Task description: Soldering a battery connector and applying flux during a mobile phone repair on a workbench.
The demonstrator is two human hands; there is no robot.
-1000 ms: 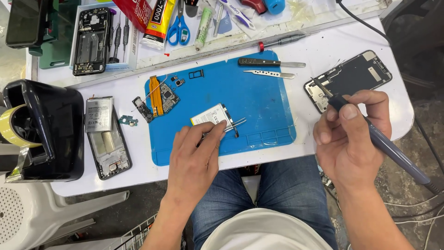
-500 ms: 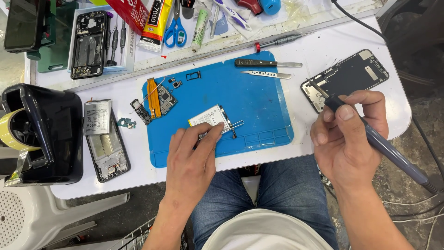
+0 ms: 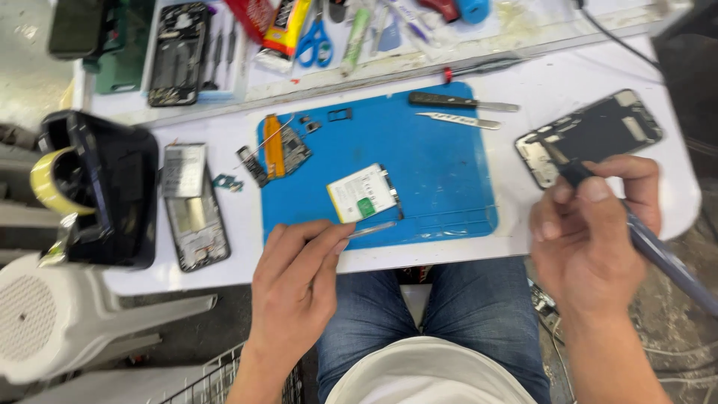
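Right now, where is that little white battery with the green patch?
In the head view the white battery lies near the middle of the blue mat, just beyond the left hand and its tweezers, right of the small circuit board.

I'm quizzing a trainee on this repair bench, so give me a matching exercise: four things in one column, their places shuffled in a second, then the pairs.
Things:
1. white battery
2. scissors
3. tape roll
4. opened phone

Places:
A. far left, by the black holder
B. in the tray at the back
C. on the blue mat
D. right of the mat, near the right hand

Pairs: 1-C, 2-B, 3-A, 4-D
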